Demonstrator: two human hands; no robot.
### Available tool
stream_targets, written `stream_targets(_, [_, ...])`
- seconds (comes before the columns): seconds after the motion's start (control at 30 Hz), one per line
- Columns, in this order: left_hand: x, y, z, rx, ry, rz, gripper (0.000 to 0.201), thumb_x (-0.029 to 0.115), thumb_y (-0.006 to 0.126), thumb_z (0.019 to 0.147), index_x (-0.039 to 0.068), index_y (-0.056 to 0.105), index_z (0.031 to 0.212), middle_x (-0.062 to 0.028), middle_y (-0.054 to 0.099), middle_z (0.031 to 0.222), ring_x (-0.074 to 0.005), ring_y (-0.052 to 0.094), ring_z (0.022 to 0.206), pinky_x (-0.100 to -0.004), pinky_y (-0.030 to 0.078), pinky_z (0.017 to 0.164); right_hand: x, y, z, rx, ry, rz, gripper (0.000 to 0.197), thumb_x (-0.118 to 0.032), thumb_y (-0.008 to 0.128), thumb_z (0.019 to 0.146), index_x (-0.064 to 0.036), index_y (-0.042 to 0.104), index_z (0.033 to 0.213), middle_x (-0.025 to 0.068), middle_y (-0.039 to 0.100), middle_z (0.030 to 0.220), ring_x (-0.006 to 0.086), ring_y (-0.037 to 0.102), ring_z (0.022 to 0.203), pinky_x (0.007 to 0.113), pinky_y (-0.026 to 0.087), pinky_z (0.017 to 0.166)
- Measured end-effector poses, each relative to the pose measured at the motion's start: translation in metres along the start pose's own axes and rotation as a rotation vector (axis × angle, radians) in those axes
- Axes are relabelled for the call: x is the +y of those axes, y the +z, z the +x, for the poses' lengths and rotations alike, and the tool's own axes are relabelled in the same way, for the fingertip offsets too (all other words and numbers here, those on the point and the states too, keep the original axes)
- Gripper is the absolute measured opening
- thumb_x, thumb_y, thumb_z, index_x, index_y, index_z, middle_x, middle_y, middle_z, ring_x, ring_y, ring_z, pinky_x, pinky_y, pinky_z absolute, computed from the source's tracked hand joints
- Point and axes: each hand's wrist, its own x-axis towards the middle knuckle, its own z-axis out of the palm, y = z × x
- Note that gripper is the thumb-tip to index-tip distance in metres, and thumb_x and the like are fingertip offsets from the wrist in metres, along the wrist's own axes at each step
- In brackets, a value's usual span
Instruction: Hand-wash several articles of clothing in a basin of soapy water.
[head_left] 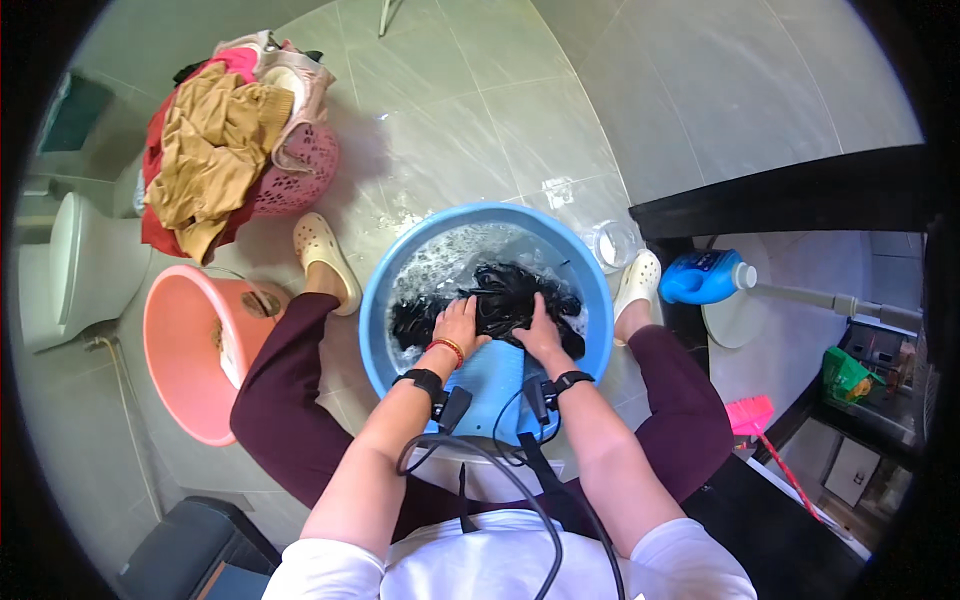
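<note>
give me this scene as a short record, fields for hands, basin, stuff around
left hand: left hand presses on the black garment
right hand: right hand grips the same garment
basin: blue basin, soapy water, garment soaking, set between the person's feet
washboard: blue washboard at the basin's near edge, under the hands
left side: pink bucket; pink laundry basket heaped with clothes
right side: blue detergent bottle lying on its side; pink brush
floor: grey tiles, wet near the basin

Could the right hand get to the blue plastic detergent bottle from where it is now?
Probably yes. The right hand presses the black wet garment in the blue basin, and the blue plastic detergent bottle lies to its right beyond the knee, with nothing between.
</note>
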Motion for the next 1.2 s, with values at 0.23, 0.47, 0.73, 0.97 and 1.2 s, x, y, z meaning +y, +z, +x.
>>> stream_targets(0.23, [-0.034, 0.015, 0.01, 0.119, 0.019, -0.523, 0.035, 0.028, 0.057, 0.076, 0.003, 0.053, 0.101, -0.0196, 0.06, 0.087, -0.0328, 0.057, 0.085, -0.0389, 0.043, 0.076, 0.021, -0.033, -0.006, 0.395, 0.144, 0.195, 0.032, -0.026, 0.057, 0.073, -0.0011, 0.059, 0.093, 0.0202, 0.061, 0.083, 0.0343, 0.058, 0.081, 0.042, 0.044, 0.072])
stream_targets(0.47, [-0.039, 0.002, -0.03, 0.172, -0.015, -0.534, 0.038, 0.031, 0.046, 0.083, 0.003, 0.054, 0.108, -0.0215, 0.057, 0.1, -0.034, 0.054, 0.095, -0.0365, 0.042, 0.083, 0.001, -0.031, -0.052, 0.261, -0.255, -0.284, 0.076, -0.015, 0.068, 0.064, -0.0145, 0.027, 0.129, 0.0128, 0.038, 0.123, 0.0345, 0.038, 0.111, 0.042, 0.039, 0.087])
stream_targets(0.73, [-0.007, -0.067, -0.068, 0.125, 0.102, -0.967, 0.041, 0.028, 0.044, 0.088, -0.005, 0.048, 0.112, -0.01, 0.058, 0.102, -0.0134, 0.05, 0.096, -0.0261, 0.038, 0.086, -0.01, -0.014, -0.065, 0.161, -0.305, -0.083, 0.023, -0.015, 0.063, 0.066, -0.0124, 0.057, 0.088, 0.0102, 0.059, 0.085, 0.0295, 0.058, 0.082, 0.04, 0.046, 0.07])
stream_targets(0.97, [-0.004, -0.111, -0.062, 0.501, -0.016, -0.701, 0.041, 0.029, 0.043, 0.088, -0.005, 0.049, 0.111, -0.0156, 0.058, 0.102, -0.0204, 0.053, 0.097, -0.0277, 0.038, 0.086, -0.024, -0.101, -0.13, 0.548, -0.69, -0.145, 0.023, -0.008, 0.058, 0.063, -0.0099, 0.055, 0.086, 0.0103, 0.055, 0.071, 0.0313, 0.056, 0.065, 0.042, 0.045, 0.057])
stream_targets(1.2, [-0.122, -0.011, -0.048, 0.257, -0.386, -0.401, 0.039, 0.023, 0.055, 0.078, 0.0, 0.053, 0.108, -0.0214, 0.057, 0.101, -0.0338, 0.053, 0.097, -0.0363, 0.04, 0.086, 0.01, -0.041, -0.128, -0.163, -0.419, -0.523, 0.021, -0.02, 0.056, 0.07, -0.0089, 0.06, 0.086, 0.0148, 0.057, 0.082, 0.03, 0.058, 0.08, 0.042, 0.047, 0.067])
